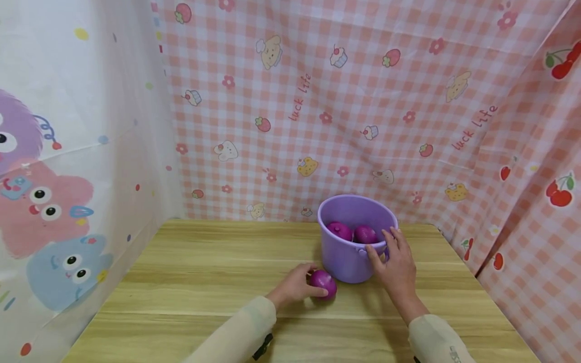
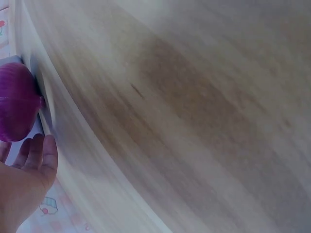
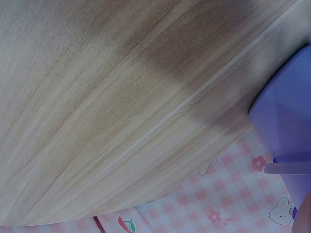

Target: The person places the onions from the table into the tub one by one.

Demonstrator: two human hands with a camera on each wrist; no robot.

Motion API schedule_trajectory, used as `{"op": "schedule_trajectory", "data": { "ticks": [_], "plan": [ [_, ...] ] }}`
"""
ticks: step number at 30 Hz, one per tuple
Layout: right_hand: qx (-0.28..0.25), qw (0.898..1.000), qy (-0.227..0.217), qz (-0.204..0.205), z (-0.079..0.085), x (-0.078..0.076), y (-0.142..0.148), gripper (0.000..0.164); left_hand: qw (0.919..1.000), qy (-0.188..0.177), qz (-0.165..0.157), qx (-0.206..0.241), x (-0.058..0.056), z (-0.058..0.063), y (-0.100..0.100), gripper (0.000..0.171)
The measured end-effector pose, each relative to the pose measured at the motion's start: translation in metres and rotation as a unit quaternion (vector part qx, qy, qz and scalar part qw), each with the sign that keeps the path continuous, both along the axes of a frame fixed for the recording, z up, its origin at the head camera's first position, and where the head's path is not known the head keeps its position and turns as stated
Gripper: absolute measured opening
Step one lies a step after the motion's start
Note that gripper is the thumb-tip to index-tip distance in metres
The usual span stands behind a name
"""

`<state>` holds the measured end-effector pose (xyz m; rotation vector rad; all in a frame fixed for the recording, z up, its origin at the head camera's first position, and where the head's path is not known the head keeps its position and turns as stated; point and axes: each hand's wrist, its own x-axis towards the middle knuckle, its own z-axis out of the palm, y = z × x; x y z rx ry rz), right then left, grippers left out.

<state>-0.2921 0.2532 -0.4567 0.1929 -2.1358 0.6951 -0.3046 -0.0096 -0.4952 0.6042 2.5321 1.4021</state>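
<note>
A red onion sits on the wooden table in front of a purple bucket. My left hand reaches around it from the left, thumb across its near side and fingers behind. In the left wrist view, that onion appears just beyond the fingers, which look loosely extended. My right hand holds the bucket's right rim, its thumb on the outer wall by the handle knob. Inside the bucket lie two more onions, one on the left and one on the right.
The wooden table ends at a pink checked cloth close behind the bucket. A white printed cloth hangs at the left, and a cherry-printed cloth at the right. In the right wrist view, the bucket's wall shows at the right edge.
</note>
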Motion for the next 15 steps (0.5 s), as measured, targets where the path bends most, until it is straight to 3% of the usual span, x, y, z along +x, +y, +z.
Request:
{"op": "schedule_trajectory", "data": {
  "ticks": [15],
  "plan": [
    [-0.003, 1.0, 0.0, -0.001, 0.0014, 0.0012, -0.0017, 0.058, 0.9999, 0.009, 0.004, -0.012, -0.0009, -0.0006, 0.0055, 0.055]
  ]
}}
